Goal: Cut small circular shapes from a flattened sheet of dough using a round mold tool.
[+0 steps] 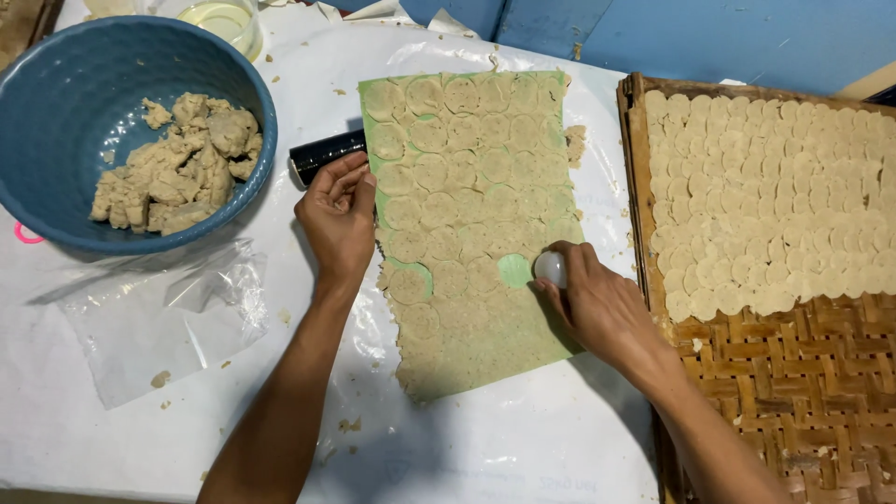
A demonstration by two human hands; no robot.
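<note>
A thin sheet of beige dough (pixel 471 233) lies on a green mat (pixel 514 272), stamped with several round outlines; one round hole shows the green beneath. My right hand (pixel 597 303) grips a small white round cutter (pixel 551 268) pressed on the sheet beside that hole. My left hand (pixel 338 219) rests on the mat's left edge, fingers bent, next to a black roller (pixel 325 153). At the right, a woven bamboo tray (pixel 803 383) carries several rows of cut dough discs (pixel 775 196).
A blue bowl (pixel 56 112) at the upper left holds lumps of dough (pixel 177 163). A clear plastic sheet (pixel 168 317) lies below it on the white table cover (pixel 523 439). A glass of yellowish liquid (pixel 224 21) stands at the top. Crumbs are scattered around.
</note>
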